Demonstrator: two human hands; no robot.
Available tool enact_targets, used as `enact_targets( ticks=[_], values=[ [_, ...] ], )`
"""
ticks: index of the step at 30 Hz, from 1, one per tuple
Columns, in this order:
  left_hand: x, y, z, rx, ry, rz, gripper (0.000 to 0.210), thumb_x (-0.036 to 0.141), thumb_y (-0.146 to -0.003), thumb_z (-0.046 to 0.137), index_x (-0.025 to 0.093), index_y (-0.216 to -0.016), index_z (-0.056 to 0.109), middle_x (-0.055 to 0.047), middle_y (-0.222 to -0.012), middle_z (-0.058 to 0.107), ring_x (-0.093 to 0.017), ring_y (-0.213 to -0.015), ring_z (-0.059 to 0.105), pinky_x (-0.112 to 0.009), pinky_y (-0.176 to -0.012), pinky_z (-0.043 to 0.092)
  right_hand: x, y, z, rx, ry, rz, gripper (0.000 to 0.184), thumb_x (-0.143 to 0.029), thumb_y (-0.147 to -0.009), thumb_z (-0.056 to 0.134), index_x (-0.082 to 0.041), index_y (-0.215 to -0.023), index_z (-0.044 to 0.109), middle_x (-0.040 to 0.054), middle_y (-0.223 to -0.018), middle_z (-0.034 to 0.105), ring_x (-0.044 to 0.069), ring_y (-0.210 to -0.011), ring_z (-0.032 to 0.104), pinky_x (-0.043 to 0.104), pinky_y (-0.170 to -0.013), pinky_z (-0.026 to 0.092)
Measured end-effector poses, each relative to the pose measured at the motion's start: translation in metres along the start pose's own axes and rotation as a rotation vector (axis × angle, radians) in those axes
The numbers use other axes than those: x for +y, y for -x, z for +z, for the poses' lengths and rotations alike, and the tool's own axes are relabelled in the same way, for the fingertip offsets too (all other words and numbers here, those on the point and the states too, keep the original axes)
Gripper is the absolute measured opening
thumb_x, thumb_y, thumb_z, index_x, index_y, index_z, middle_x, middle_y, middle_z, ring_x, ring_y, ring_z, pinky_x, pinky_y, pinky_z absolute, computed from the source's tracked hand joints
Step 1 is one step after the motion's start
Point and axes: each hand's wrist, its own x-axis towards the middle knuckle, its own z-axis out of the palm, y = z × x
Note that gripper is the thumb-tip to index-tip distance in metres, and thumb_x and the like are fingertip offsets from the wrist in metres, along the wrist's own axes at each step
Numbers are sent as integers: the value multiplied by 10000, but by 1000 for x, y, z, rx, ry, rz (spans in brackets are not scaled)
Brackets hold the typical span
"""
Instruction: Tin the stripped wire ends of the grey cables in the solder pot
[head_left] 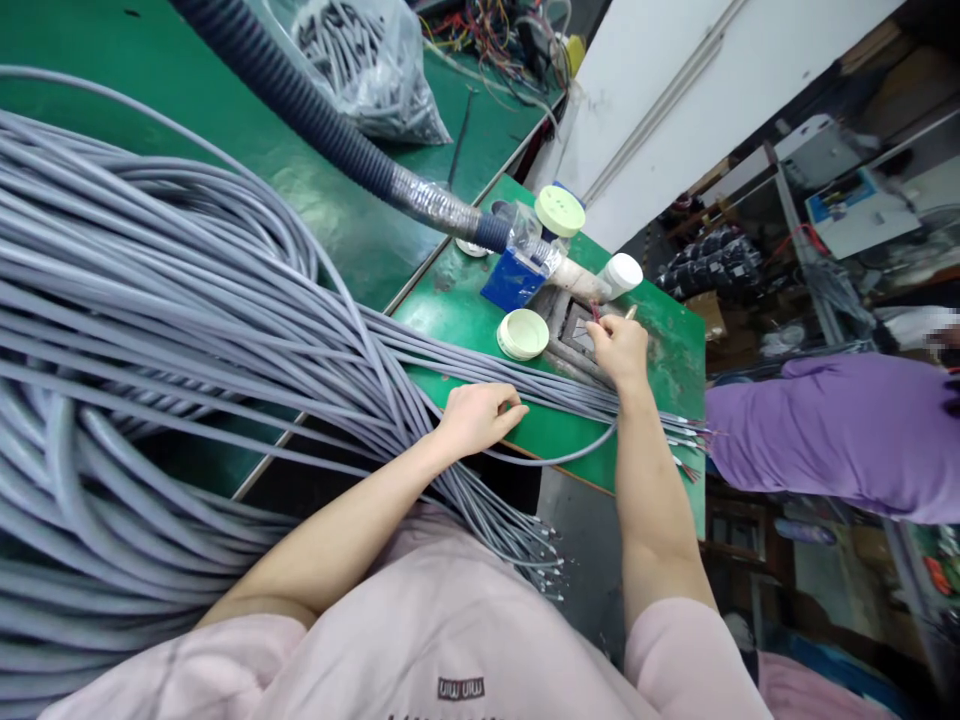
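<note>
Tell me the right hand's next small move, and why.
Probably lower the reddish wire ends toward the grey-rimmed tray: the right hand seems to pinch them, and in this view its fingertips are over that tray.

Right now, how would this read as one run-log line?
left hand: curled beside grey cables | right hand: pinching thin reddish wire | near: dark unit, hose nozzle

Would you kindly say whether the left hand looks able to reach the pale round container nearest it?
Probably yes: only grey cables lie between the left hand and that container.
</note>
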Motion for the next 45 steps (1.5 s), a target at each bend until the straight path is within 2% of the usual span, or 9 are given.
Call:
enact_targets(
  ticks=[4, 9, 21, 26, 29, 32, 35, 40, 45],
  values=[
    [0, 0, 1, 3, 0, 19, 209, 376, -830, 552, 222, -748, 667, 22, -625, 625, -129, -582, 536, -251, -565, 304, 25, -3, 10, 6, 74, 164, 246, -347, -784, 525, -183, -613, 591, 48, -627, 579, 180, -617, 471, 295, -597, 284],
    [0, 0, 1, 8, -1, 24, 208, 359, -832, 552, 214, -735, 665, 21, -615, 623, -121, -572, 526, -244, -566, 301, 42, -9, 20, 19, 83, 266, 243, -353, -793, 527, -178, -658, 628, 77, -680, 614, 204, -662, 513, 303, -632, 322],
    [1, -1, 2, -1, -37, 39, 221, 364, -846, 538, 214, -749, 670, 14, -634, 632, -127, -596, 545, -247, -567, 308, 48, -15, 35, -28, 97, 317, 200, -330, -783, 568, -178, -713, 677, 116, -737, 662, 232, -706, 569, 315, -648, 381],
    [0, 0, 3, 4, -72, 63, 233, 374, -856, 527, 215, -758, 667, 11, -655, 641, -135, -617, 558, -254, -574, 306, 47, -16, 33, -43, 79, 334, 191, -323, -771, 571, -179, -679, 655, 104, -717, 646, 222, -692, 549, 308, -640, 364],
    [-1, 0, 4, 5, -78, 70, 229, 370, -859, 525, 217, -762, 665, 10, -658, 642, -136, -619, 559, -253, -580, 310, 43, -12, 20, 10, 35, 280, 226, -330, -756, 565, -185, -585, 590, 55, -618, 584, 191, -636, 500, 294, -614, 337],
    [-1, 1, 4, 3, -78, 77, 224, 371, -860, 525, 219, -777, 667, 7, -670, 644, -137, -626, 560, -253, -585, 315, 28, -2, 0, 60, -92, 130, 306, -346, -756, 544, -192, -500, 478, -11, -506, 445, 140, -553, 416, 275, -570, 293],
    [-1, 1, 5, -1, -86, 73, 224, 375, -858, 529, 217, -781, 668, 4, -671, 642, -142, -632, 563, -257, -579, 308, 3, 8, -16, 51, -244, -29, 346, -354, -763, 531, -194, -485, 401, -36, -483, 357, 110, -517, 360, 265, -538, 252],
    [0, 2, 4, -15, -108, 76, 212, 370, -855, 530, 219, -799, 666, 4, -696, 655, -150, -672, 585, -259, -584, 311, -39, 13, -11, -51, -245, -191, 358, -342, -783, 522, -188, -486, 393, -21, -507, 417, 109, -528, 367, 268, -535, 228],
    [1, 3, 3, -29, -142, 83, 204, 371, -854, 528, 227, -808, 664, 6, -736, 676, -154, -709, 604, -258, -589, 323, -61, 7, 9, -151, -88, -205, 301, -329, -819, 505, -176, -565, 560, 24, -580, 566, 147, -582, 470, 275, -560, 253]
  ],
)
